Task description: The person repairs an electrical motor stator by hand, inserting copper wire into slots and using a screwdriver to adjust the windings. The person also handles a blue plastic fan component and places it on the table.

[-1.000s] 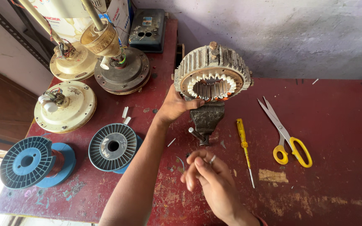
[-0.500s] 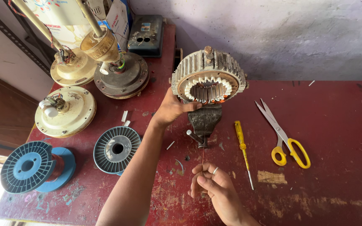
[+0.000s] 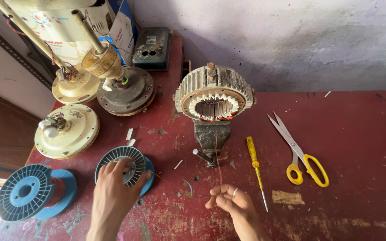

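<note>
Resting my left hand (image 3: 112,196) on the middle wire spool (image 3: 123,167), I keep the fingers (image 3: 121,167) spread loosely over its blue-grey flange, closed on nothing, so the spool can turn under a light brake. Left of those fingers lies a second blue spool (image 3: 27,192), and beyond it the cream fan motor housings (image 3: 66,130). My right hand (image 3: 233,207) sits to the right, its fingers (image 3: 222,192) pinched shut on a thin copper wire (image 3: 217,160) that runs straight up from them toward the stator (image 3: 214,96) clamped in the small vise (image 3: 211,138). I judge that steady tension matters most: keep the pinch firm and avoid kinks. Just right of those fingers lies the yellow screwdriver (image 3: 254,167); farther right, the yellow-handled scissors (image 3: 298,151), both on the red surface (image 3: 358,134).
</note>
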